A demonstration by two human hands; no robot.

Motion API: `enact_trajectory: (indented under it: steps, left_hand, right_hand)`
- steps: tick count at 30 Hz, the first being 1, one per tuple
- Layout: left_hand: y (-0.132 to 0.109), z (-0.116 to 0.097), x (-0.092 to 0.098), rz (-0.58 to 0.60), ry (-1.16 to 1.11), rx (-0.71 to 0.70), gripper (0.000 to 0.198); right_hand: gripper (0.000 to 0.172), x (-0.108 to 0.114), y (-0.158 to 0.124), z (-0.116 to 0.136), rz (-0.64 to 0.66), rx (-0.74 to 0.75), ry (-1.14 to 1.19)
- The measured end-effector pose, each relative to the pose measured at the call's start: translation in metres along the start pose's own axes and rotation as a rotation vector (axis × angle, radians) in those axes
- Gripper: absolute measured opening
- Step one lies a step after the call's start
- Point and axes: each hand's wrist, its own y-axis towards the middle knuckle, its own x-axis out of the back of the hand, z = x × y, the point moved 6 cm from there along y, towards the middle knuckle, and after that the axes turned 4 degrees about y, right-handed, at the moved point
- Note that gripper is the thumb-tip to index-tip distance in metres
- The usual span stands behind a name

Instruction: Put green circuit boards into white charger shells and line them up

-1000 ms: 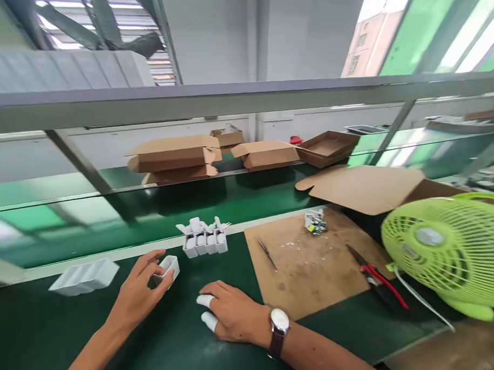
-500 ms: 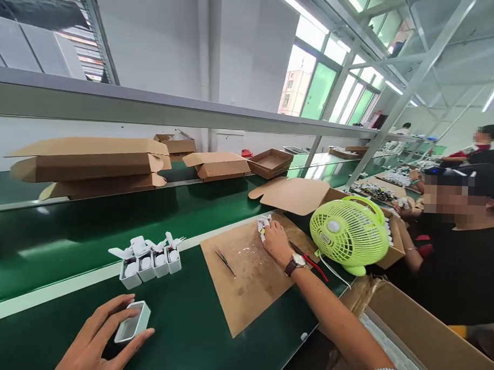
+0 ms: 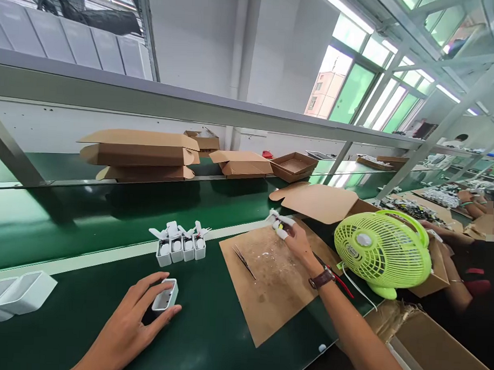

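My left hand [image 3: 139,311] holds a small white open box [image 3: 166,295] between thumb and fingers, low over the green table. My right hand [image 3: 296,236], with white covers on its fingertips, grips a small white part [image 3: 274,217] at the far edge of the brown board [image 3: 267,293]. Tweezers [image 3: 244,261] lie on the board, left of my right hand. Red-handled pliers [image 3: 343,283] rest partly behind my right wrist. Beyond my left hand stands a row of several white boxes [image 3: 176,249] with white parts sticking out on top.
More white boxes [image 3: 26,293] stand at the left. A green fan [image 3: 380,251] with a white cable is right of the board. Cardboard boxes [image 3: 146,153] line the back, another carton [image 3: 439,348] is at lower right, and a person's arm [image 3: 455,262] is beyond the fan.
The view has swung left, bringing more white boxes into sight. My right hand has raised the white part slightly from the board. My left hand still holds its box.
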Motion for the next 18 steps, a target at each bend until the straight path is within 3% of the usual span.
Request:
enact_trajectory:
  steps: [3, 4, 6, 9, 14, 18]
  left_hand:
    - [-0.003, 0.003, -0.005, 0.054, -0.016, 0.034, 0.042]
    - [-0.005, 0.005, -0.008, 0.079, -0.022, 0.051, 0.042]
    - [-0.009, 0.009, -0.012, 0.119, -0.036, 0.098, 0.044]
    - [-0.016, 0.015, -0.016, 0.119, -0.054, 0.133, 0.046]
    - [-0.020, 0.019, -0.022, 0.128, -0.065, 0.133, 0.047]
    - [-0.019, 0.018, -0.024, 0.149, -0.071, 0.163, 0.047]
  right_hand:
    - [0.040, -0.050, -0.035, 0.040, 0.419, 0.097, 0.065]
    - [0.046, -0.072, -0.054, 0.055, 0.635, 0.174, 0.090]
    - [0.061, -0.101, -0.082, 0.076, 0.814, 0.272, 0.094]
    - [0.075, -0.125, -0.099, 0.084, 0.843, 0.435, -0.138]
    - [0.052, -0.125, -0.100, 0.058, 0.776, 0.432, -0.438]
    - [0.044, -0.132, -0.105, 0.033, 0.769, 0.474, -0.598]
